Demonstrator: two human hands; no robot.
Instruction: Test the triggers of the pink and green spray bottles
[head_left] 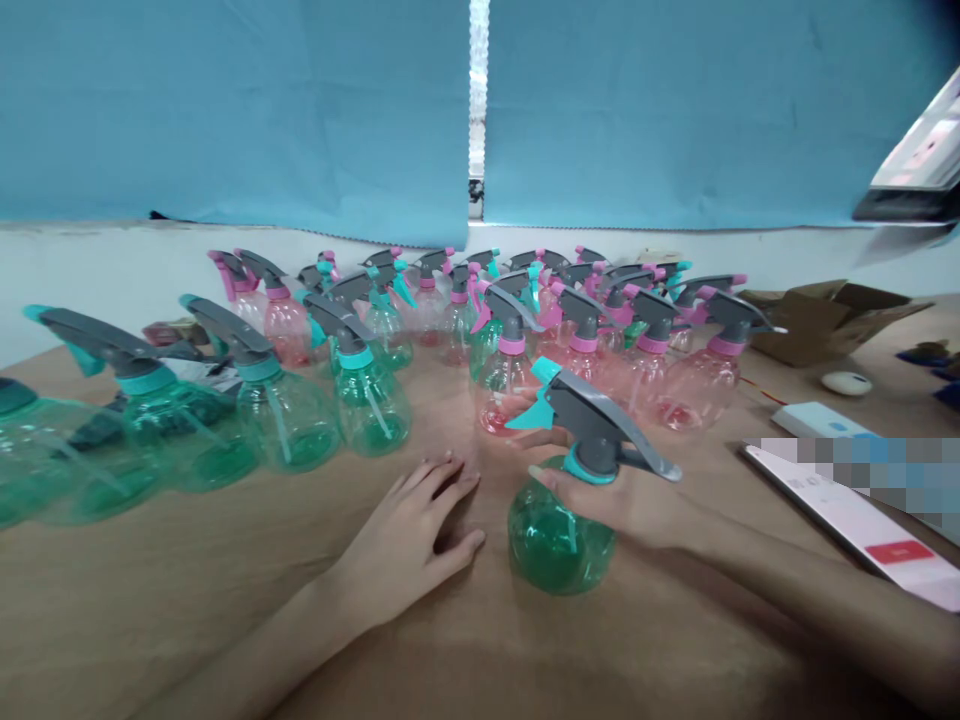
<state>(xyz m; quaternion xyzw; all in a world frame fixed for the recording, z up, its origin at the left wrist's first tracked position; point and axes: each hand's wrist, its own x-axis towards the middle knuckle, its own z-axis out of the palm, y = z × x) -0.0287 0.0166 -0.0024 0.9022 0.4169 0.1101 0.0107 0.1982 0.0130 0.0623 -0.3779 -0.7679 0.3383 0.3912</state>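
My right hand is closed around the neck and upper body of a green spray bottle, which has a grey head with a turquoise nozzle and trigger. The bottle stands roughly upright, its nozzle pointing left. Just left of it, my left hand rests on the wooden table with fingers spread, holding nothing. Further left is a row of green spray bottles. Beyond my right hand stand pink spray bottles with grey heads and pink nozzles.
More green and pink spray bottles crowd the back of the table. To the right are an open cardboard box, a white mouse, a white box and a phone. Blue curtains hang behind.
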